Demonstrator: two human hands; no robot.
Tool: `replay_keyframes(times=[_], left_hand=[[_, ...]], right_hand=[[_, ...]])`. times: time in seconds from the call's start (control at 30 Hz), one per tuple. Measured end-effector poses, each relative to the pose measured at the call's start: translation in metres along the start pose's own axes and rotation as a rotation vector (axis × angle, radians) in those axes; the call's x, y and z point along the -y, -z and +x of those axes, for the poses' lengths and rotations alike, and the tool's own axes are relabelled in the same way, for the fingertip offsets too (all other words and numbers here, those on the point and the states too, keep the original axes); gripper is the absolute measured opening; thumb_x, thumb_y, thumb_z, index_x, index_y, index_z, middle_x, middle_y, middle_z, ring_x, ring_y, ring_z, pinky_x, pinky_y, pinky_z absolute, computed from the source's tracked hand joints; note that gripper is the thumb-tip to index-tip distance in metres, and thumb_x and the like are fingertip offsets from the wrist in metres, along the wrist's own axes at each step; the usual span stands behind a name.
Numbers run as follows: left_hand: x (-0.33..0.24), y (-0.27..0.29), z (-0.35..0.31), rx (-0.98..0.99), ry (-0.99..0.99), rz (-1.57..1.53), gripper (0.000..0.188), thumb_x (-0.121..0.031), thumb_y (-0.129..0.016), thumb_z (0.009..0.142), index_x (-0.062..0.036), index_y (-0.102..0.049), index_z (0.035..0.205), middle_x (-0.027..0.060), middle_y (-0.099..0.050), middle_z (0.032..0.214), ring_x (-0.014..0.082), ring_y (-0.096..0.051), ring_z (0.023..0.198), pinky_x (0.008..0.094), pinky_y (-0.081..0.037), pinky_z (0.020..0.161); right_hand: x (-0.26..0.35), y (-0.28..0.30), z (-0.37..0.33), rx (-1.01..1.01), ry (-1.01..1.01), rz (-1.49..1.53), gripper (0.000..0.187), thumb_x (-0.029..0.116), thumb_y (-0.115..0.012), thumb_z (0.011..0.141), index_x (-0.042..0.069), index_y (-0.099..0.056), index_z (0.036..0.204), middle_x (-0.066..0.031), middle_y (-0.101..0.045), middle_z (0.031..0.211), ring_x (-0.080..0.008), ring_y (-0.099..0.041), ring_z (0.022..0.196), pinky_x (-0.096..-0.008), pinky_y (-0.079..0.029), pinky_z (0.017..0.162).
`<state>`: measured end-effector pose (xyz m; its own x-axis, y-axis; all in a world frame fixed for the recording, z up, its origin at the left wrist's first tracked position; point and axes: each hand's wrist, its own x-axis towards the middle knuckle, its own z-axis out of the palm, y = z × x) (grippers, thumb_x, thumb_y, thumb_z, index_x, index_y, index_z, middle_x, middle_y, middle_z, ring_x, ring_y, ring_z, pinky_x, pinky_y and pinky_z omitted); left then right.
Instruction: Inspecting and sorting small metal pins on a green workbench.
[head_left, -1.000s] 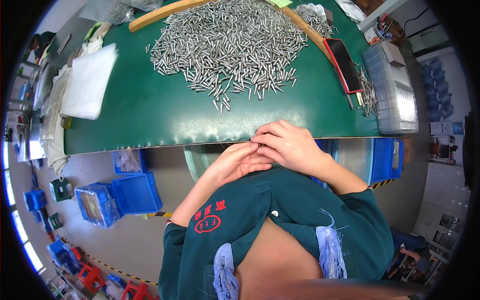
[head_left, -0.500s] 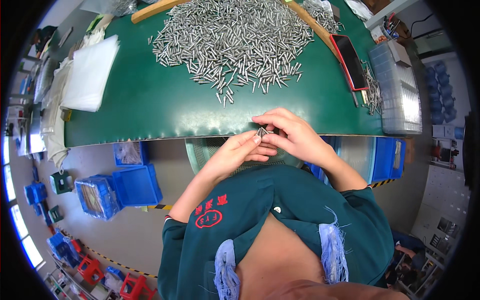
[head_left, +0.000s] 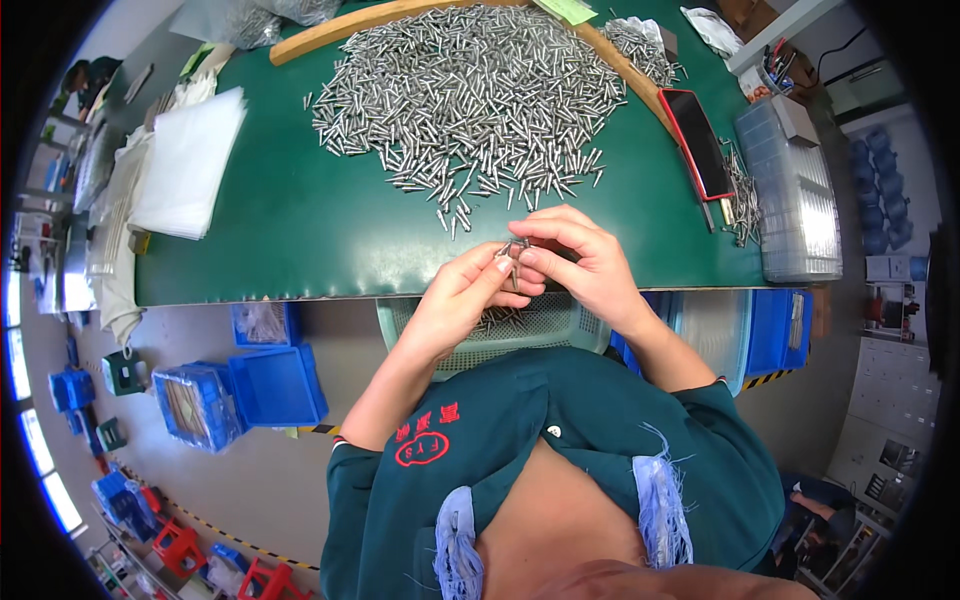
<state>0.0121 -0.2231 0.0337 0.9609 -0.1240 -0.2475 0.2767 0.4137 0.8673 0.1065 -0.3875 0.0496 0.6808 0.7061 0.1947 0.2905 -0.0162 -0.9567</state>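
Note:
A few small pointed metal pins (head_left: 515,252) are pinched between my hands, just over the table's near edge. My left hand (head_left: 466,292) closes thumb and fingers round them from the left. From the right, my right hand (head_left: 585,258) grips at the same pins with thumb and fingertips; how many each hand has is hidden. Beyond my hands a large heap of similar silvery pins (head_left: 470,100) spreads over the green table (head_left: 280,230). Below my hands sits a pale green mesh basket (head_left: 580,332) with more pins (head_left: 500,322) inside.
Wooden strips (head_left: 345,30) border the heap. To the right are a red-edged phone (head_left: 697,145), loose metal pieces (head_left: 742,200) and clear plastic boxes (head_left: 790,190). White sheets (head_left: 190,165) lie at left. Blue crates (head_left: 278,385) stand on the floor.
Both hands have risen slightly, and the pins between them are turned differently. The view has shifted a little, showing more of the basket and the pins in it.

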Motion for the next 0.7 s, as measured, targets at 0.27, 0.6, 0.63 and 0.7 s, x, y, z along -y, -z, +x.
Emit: replay_keyframes(times=[0.27, 0.6, 0.63, 0.7], left_hand=[[0.0034, 0.0001, 0.0076, -0.091, -0.05, 0.028, 0.026, -0.015, -0.044, 0.101, 0.0024, -0.054, 0.116, 0.0065, -0.061, 0.087, 0.0115, -0.062, 0.073, 0.0231, -0.054, 0.064], [-0.0025, -0.003, 0.0062, -0.135, -0.12, 0.214, 0.023, -0.011, -0.045, 0.1, 0.0022, -0.054, 0.116, 0.0049, -0.06, 0.084, 0.0073, -0.057, 0.065, 0.0209, -0.051, 0.057], [-0.0032, -0.0034, 0.0059, -0.136, -0.119, 0.239, 0.022, -0.011, -0.045, 0.1, 0.0022, -0.055, 0.115, 0.0046, -0.059, 0.083, 0.0068, -0.055, 0.064, 0.0206, -0.051, 0.056], [-0.0035, -0.0036, 0.0059, -0.136, -0.118, 0.264, 0.022, -0.012, -0.045, 0.1, 0.0022, -0.055, 0.114, 0.0044, -0.059, 0.082, 0.0062, -0.054, 0.063, 0.0204, -0.05, 0.055]], right_hand=[[-0.0027, -0.0044, 0.0029, -0.063, -0.068, 0.135, 0.027, 0.004, -0.063, 0.088, 0.002, -0.064, 0.115, -0.0071, -0.059, 0.108, -0.014, -0.06, 0.095, -0.026, -0.049, 0.083], [-0.0053, -0.0008, 0.0037, 0.012, -0.113, 0.12, 0.03, 0.006, -0.061, 0.089, 0.004, -0.063, 0.119, -0.0026, -0.057, 0.101, -0.0094, -0.054, 0.09, -0.0226, -0.047, 0.078], [-0.0057, -0.0013, 0.0034, 0.011, -0.112, 0.12, 0.03, 0.006, -0.061, 0.089, 0.004, -0.063, 0.119, -0.0026, -0.057, 0.101, -0.0094, -0.054, 0.09, -0.0226, -0.047, 0.078], [-0.0071, -0.0025, 0.0028, -0.007, -0.084, 0.136, 0.03, 0.006, -0.061, 0.088, 0.004, -0.063, 0.118, -0.0025, -0.057, 0.1, -0.0084, -0.053, 0.087, -0.0222, -0.046, 0.076]])
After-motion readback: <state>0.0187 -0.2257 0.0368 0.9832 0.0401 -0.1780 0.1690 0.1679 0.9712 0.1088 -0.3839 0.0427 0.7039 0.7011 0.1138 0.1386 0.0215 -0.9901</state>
